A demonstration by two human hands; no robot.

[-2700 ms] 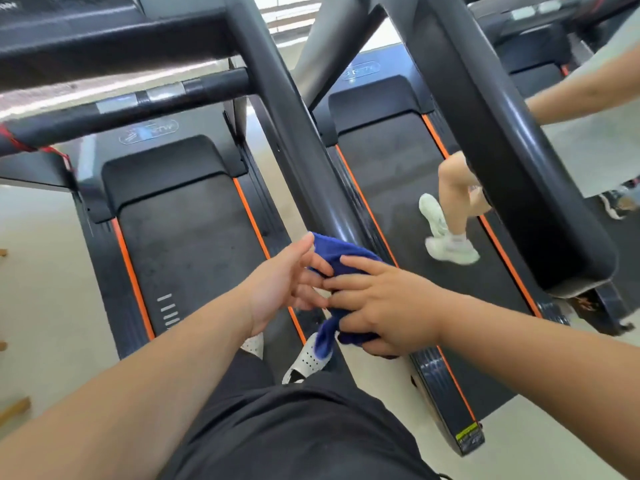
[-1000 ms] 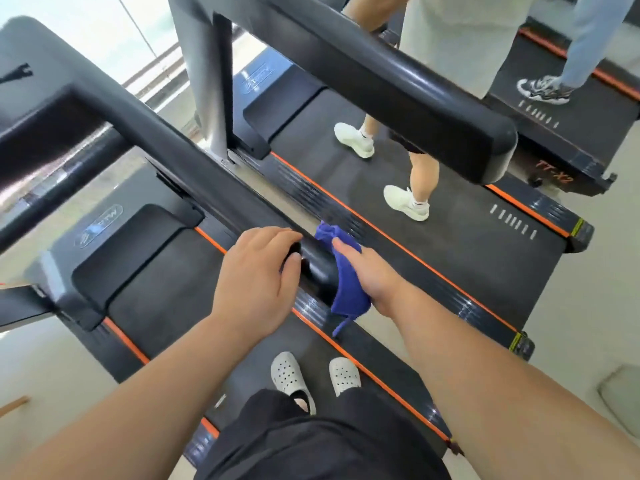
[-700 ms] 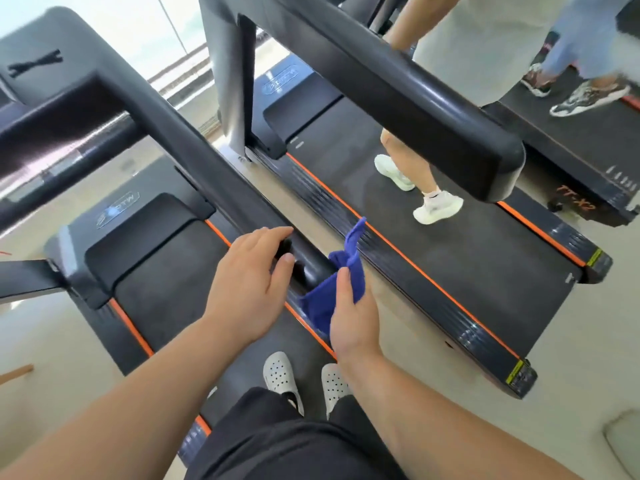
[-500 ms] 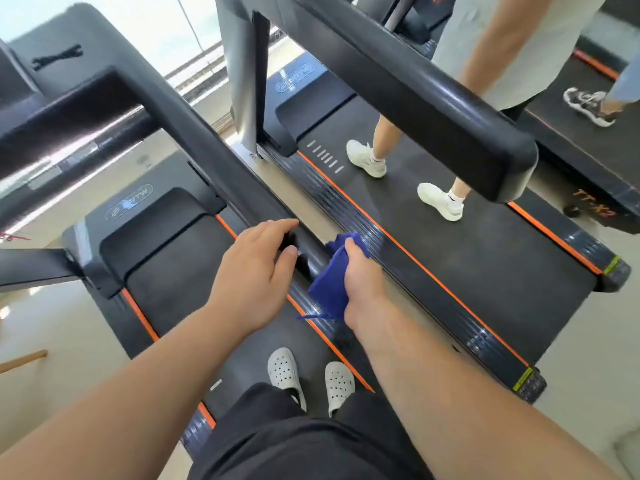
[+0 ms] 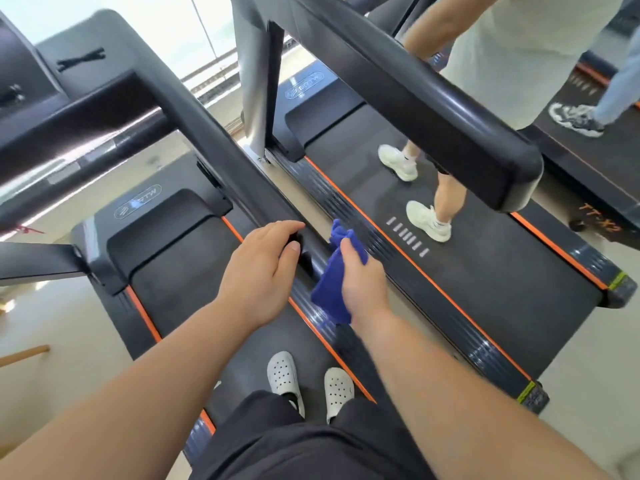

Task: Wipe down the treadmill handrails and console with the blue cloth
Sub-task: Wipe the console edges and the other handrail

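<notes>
The black right handrail [image 5: 214,147] of my treadmill runs from the console [image 5: 69,109] at upper left down to its rounded end in the middle. My left hand [image 5: 259,271] lies curled over the end of this rail from the left. My right hand [image 5: 360,282] grips the blue cloth [image 5: 329,289] and holds it against the right side of the rail's end. The cloth hangs down below my palm, bunched at the top by my fingertips.
A second treadmill [image 5: 485,271] stands close on the right with a person [image 5: 429,216] in white shoes walking on it; its thick handrail [image 5: 433,109] crosses above. Another person's shoe [image 5: 571,119] shows at far right. My white clogs [image 5: 308,382] stand on my belt.
Earlier both hands handled the cloth together at the rail. Since then my left hand has settled on the rail's end, and my right hand has shifted the cloth up and down its right side.
</notes>
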